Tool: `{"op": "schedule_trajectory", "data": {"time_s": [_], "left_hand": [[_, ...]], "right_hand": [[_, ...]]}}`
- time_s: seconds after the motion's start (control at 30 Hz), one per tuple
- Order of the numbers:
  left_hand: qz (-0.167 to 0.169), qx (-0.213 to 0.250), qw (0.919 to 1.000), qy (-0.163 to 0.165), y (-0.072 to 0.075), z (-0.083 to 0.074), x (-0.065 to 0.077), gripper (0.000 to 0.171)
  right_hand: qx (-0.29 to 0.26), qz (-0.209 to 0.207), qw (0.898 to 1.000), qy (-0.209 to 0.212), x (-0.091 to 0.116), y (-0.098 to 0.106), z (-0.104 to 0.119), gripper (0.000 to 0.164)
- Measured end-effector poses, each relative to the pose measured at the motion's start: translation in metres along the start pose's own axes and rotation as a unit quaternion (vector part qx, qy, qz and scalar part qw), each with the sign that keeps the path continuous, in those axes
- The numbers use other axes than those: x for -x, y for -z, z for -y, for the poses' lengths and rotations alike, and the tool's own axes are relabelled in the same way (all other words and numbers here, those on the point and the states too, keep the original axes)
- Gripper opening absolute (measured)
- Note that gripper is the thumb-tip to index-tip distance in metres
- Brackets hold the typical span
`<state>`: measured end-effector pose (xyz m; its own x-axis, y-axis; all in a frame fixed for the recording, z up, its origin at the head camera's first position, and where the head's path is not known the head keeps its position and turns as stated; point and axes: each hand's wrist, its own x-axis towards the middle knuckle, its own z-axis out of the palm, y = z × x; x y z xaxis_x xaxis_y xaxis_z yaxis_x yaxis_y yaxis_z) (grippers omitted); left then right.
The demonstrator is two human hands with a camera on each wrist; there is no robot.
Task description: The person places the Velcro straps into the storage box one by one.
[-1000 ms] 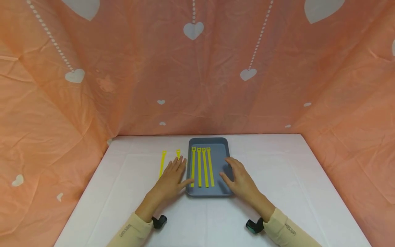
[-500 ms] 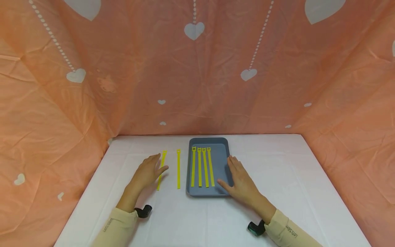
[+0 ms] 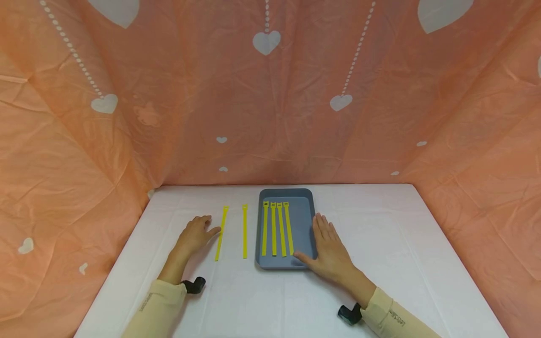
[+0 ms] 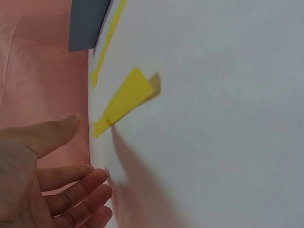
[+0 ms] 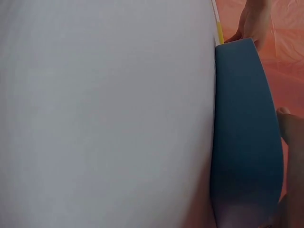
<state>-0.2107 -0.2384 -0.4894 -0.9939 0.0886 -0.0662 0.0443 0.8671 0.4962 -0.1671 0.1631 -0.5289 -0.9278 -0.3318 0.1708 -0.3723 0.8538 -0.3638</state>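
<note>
My left hand point(image 3: 196, 234) is beside the leftmost yellow strap point(image 3: 221, 233), a flat cable tie with a slotted head; the thumb tip overlaps its edge in the head view. The left wrist view shows that hand point(image 4: 57, 180) with thumb and loosely bent fingers apart, nothing between them, and the strap point(image 4: 126, 95) in front. A second yellow strap point(image 3: 244, 232) lies between it and the grey-blue tray point(image 3: 304, 234). Several matching straps point(image 3: 274, 230) lie side by side in the tray. My right hand point(image 3: 331, 251) lies along the tray's right side, fingers straight, thumb over the near right corner.
A white cloth point(image 3: 270, 300) covers the table. Behind and at both sides hangs an orange sheet point(image 3: 296, 141) with white hearts. Each wrist carries a small black camera, such as the left camera point(image 3: 195, 285).
My left hand has moved left from the tray's left edge to the leftmost strap, uncovering the second one. My right hand's fingers have straightened along the tray's right side. The straps have stayed put.
</note>
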Motion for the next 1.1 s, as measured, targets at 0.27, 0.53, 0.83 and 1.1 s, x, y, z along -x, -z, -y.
{"op": "schedule_trajectory", "data": {"time_s": [0.27, 0.53, 0.83, 1.1], "left_hand": [[-0.009, 0.007, 0.9996, 0.025, -0.008, 0.002, -0.008, 0.04], [-0.003, 0.008, 0.9987, 0.05, -0.011, -0.004, -0.01, 0.034], [0.019, -0.011, 0.9968, 0.077, -0.011, -0.013, -0.009, 0.035], [0.047, -0.033, 0.9935, 0.098, -0.009, -0.021, -0.01, 0.028]], "right_hand": [[0.01, 0.012, 1.0, -0.006, 0.001, -0.002, 0.003, 0.119], [0.008, 0.021, 1.0, -0.006, 0.002, -0.003, 0.003, 0.121], [-0.004, 0.02, 1.0, -0.004, 0.002, -0.005, 0.003, 0.119], [-0.008, 0.027, 1.0, -0.013, 0.001, -0.006, 0.003, 0.121]]}}
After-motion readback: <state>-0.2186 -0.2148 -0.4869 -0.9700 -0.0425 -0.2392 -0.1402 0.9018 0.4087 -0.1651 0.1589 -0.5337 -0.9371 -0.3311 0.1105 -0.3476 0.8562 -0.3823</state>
